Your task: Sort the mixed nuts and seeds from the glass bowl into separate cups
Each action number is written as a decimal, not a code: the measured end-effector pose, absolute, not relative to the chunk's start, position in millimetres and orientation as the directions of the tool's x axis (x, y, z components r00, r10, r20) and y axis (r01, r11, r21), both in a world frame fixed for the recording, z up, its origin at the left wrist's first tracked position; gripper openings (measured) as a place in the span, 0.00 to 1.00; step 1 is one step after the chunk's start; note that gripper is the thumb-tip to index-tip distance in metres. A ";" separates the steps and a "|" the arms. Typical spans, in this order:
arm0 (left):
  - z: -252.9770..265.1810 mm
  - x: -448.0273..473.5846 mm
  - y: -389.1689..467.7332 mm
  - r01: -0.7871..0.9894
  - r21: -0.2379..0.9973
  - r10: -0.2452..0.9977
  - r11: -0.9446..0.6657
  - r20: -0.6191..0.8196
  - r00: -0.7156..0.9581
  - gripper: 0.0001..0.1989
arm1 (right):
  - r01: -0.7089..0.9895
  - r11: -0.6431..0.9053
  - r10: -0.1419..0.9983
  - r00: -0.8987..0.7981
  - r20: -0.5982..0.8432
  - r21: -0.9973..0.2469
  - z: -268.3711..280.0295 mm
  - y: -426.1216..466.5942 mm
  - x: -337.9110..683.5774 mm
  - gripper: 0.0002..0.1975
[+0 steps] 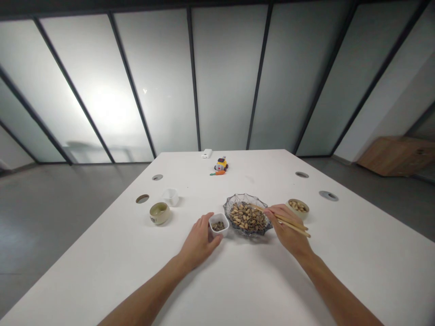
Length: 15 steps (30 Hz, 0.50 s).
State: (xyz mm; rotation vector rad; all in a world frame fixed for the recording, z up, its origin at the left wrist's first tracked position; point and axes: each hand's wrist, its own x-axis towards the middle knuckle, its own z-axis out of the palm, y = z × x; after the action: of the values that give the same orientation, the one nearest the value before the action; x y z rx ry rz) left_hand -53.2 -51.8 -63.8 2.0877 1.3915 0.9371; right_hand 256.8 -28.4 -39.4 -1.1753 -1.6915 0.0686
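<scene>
My left hand (200, 241) is closed around the side of a small white square bowl (219, 232), which holds some sunflower seeds (218, 226). Just right of it stands a clear glass bowl (243, 198) with a jagged rim, filled with mixed nuts and seeds (247, 218). My right hand (287, 230) grips a pair of wooden chopsticks (291, 225) over the right side of the glass bowl. Their tips reach in over the nuts; whether they pinch anything is too small to tell. Behind my right hand sits a round beige bowl (306, 212) of pale nuts.
To the left are a greenish ceramic cup (159, 220) and another white square bowl (171, 197). Farther back lie a toy carrot (219, 173), a yellow toy vehicle (221, 165) and a white box-shaped object (206, 153). Round holes (142, 198) pierce the white table (238, 290) near both sides.
</scene>
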 end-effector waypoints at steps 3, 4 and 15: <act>-64.0 -53.1 -51.9 0.610 0.695 0.925 -0.380 0.280 0.257 0.30 | 0.666 0.513 0.706 0.032 0.707 -0.542 -37.4 -28.9 255.9 0.23; -64.0 -53.0 -51.9 0.610 0.696 0.925 -0.380 0.278 0.258 0.30 | 0.669 0.510 0.705 0.034 0.708 -0.540 -37.0 -29.1 255.7 0.23; -63.1 -52.6 -52.1 0.620 0.696 0.932 -0.362 0.258 0.255 0.31 | 0.656 0.505 0.723 0.033 0.690 -0.560 -37.3 -30.0 254.4 0.23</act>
State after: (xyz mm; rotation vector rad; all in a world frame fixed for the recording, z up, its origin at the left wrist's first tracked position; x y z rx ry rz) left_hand -52.6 -52.1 -63.1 2.0745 1.4077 0.9068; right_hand 254.4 -30.0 -37.3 -1.1902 -1.6653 0.0766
